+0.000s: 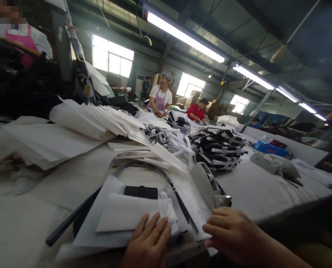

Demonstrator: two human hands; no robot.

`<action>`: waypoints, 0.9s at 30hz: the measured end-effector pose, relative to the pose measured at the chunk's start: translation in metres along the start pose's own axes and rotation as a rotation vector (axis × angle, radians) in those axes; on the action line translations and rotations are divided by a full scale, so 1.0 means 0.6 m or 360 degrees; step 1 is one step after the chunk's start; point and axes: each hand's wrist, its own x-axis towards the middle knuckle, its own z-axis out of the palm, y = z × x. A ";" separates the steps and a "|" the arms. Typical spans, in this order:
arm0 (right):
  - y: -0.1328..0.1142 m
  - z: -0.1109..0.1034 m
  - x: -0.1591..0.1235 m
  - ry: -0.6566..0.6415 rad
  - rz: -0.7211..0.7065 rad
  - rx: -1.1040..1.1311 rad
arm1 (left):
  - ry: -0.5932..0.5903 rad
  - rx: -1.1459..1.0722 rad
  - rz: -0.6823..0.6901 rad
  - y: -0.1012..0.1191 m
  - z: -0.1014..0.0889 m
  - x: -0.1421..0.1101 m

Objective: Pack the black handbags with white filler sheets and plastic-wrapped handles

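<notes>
A black handbag lies in front of me, mostly hidden under white wrapping paper point(127, 214). Its black closure tab point(140, 192) shows above the folded paper, and a handle point(155, 167) in clear wrapping arches behind it. My left hand point(149, 238) rests on the paper with fingers stretched out. To the right, my right hand point(233, 230) has its fingers curled together at the edge of a long white sheet point(192, 201), which it seems to pinch. A tape dispenser point(210, 186), grey with a metal end, stands just beyond that hand.
Stacked white paper point(90, 121) spreads across the left of the table. Behind the bag are wrapped straps point(166, 139) and a pile of black-and-white bundles point(219, 147). Another grey dispenser point(266, 162) and a blue box point(270, 148) are farther right. Co-workers point(160, 95) stand across the table.
</notes>
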 end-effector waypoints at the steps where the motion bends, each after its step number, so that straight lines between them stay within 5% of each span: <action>1: 0.000 0.003 0.020 -0.0077 -0.0093 0.0015 | -0.0020 0.0002 0.0002 0.001 0.001 -0.001; 10: 0.034 0.054 0.150 -0.0395 -0.0536 0.0149 | 0.0178 -0.0009 -0.0095 0.008 0.039 -0.017; 14: 0.049 0.070 0.178 -0.0487 -0.0590 0.0124 | 0.0316 -0.0027 -0.0281 0.017 0.057 -0.027; 27: 0.035 0.081 0.277 -0.1112 -0.0581 -0.0242 | 0.0255 0.0023 -0.0177 0.010 0.058 -0.037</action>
